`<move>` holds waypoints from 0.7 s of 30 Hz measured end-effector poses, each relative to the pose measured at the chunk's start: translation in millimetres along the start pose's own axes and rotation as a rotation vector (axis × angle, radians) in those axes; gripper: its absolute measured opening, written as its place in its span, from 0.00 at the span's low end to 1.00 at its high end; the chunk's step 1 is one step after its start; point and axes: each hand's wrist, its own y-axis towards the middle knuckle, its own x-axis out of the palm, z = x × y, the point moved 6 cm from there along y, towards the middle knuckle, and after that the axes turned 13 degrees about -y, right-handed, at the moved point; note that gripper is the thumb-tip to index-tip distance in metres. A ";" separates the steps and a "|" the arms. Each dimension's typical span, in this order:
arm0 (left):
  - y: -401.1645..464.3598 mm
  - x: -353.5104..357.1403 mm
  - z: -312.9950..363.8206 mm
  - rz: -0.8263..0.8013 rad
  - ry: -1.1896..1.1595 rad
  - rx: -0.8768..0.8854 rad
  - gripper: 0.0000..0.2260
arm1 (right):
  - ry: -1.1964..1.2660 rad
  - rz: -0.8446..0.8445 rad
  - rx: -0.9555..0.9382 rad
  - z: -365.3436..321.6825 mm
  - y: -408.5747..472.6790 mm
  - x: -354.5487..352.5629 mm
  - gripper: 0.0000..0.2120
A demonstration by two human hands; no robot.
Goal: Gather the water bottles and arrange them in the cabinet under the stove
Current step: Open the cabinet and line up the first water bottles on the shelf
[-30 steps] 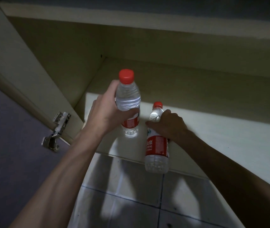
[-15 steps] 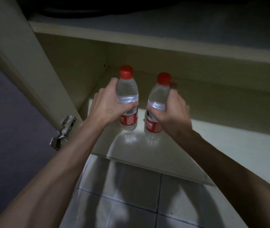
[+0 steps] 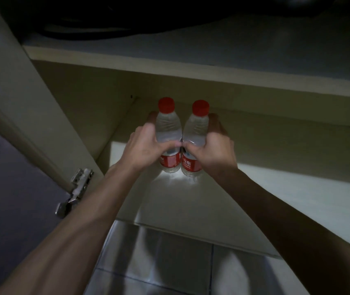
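Two clear water bottles with red caps and red labels stand upright side by side, touching, on the pale floor of the open cabinet (image 3: 276, 188). My left hand (image 3: 143, 147) is wrapped around the left bottle (image 3: 168, 126). My right hand (image 3: 214, 149) is wrapped around the right bottle (image 3: 196, 128). Both hands grip the bottles at mid-height, thumbs nearly meeting in front. The bottle bases sit near the cabinet's left wall, towards the back.
The cabinet door (image 3: 10, 167) hangs open at the left on a metal hinge (image 3: 74, 194). The countertop edge (image 3: 212, 75) overhangs above. Grey floor tiles (image 3: 159, 262) lie below the cabinet front. Bare cabinet floor extends to the right.
Both hands pushed the bottles deeper into the cabinet and brought them together until they touch. One second ago the right bottle hung tilted below the cabinet edge; it now stands upright.
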 end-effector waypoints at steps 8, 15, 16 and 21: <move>1.3 0.8 -1.7 -0.039 0.019 -0.037 0.46 | -0.013 -0.083 0.034 0.4 -2.8 -1.4 0.37; -32.1 -29.2 41.6 0.006 0.241 0.090 0.36 | 0.018 -0.011 0.000 -0.7 -31.1 -43.2 0.35; -39.3 -34.4 50.3 0.008 0.335 0.114 0.36 | -0.064 0.009 -0.019 2.0 -36.6 -56.6 0.38; -86.3 -63.1 82.8 0.146 0.466 0.192 0.30 | -0.332 0.125 -0.072 17.8 -69.5 -122.3 0.49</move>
